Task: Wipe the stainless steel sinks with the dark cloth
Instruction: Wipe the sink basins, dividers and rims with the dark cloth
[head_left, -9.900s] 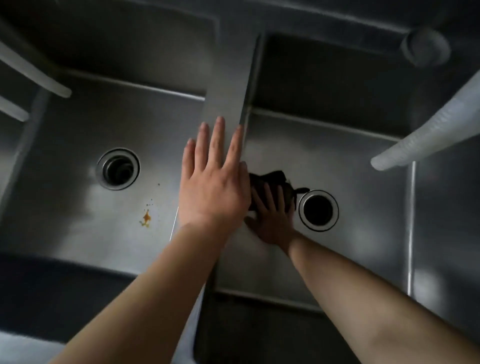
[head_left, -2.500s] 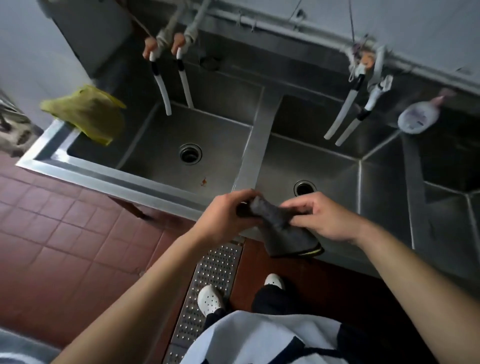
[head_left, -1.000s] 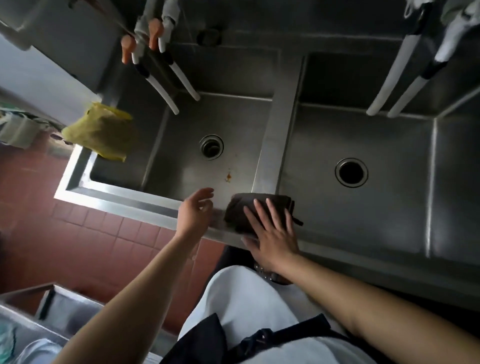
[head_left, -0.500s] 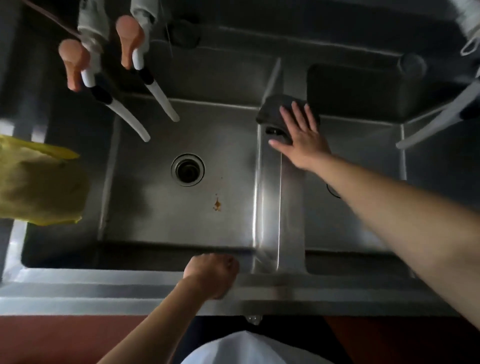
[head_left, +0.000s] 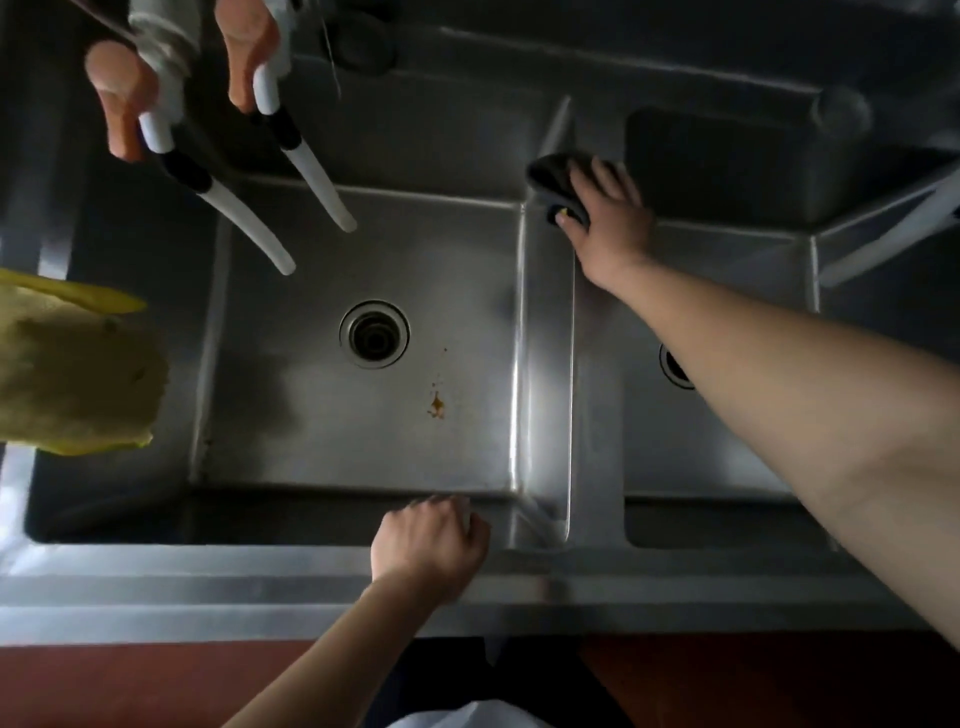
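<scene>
My right hand (head_left: 608, 218) presses the dark cloth (head_left: 550, 179) flat against the far end of the steel divider (head_left: 545, 364) between the two basins, fingers straight. My left hand (head_left: 428, 545) grips the front rim (head_left: 208, 577) of the left sink, fingers curled over its inner edge. The left sink (head_left: 311, 415) has a round drain (head_left: 374, 334) and a small orange stain (head_left: 436, 404) on its floor. My right forearm crosses the right sink (head_left: 691, 457) and hides most of its drain (head_left: 674, 366).
Two white hoses (head_left: 249, 223) with orange taps (head_left: 122, 98) hang over the left basin's back. A yellow cloth (head_left: 72, 369) drapes over the left rim. Another white hose (head_left: 883, 234) reaches in at the right. Red floor (head_left: 130, 680) lies below the counter.
The view has drawn slightly closer. My right hand stays with the cloth at the divider's far end, and my left hand keeps its grip on the front rim.
</scene>
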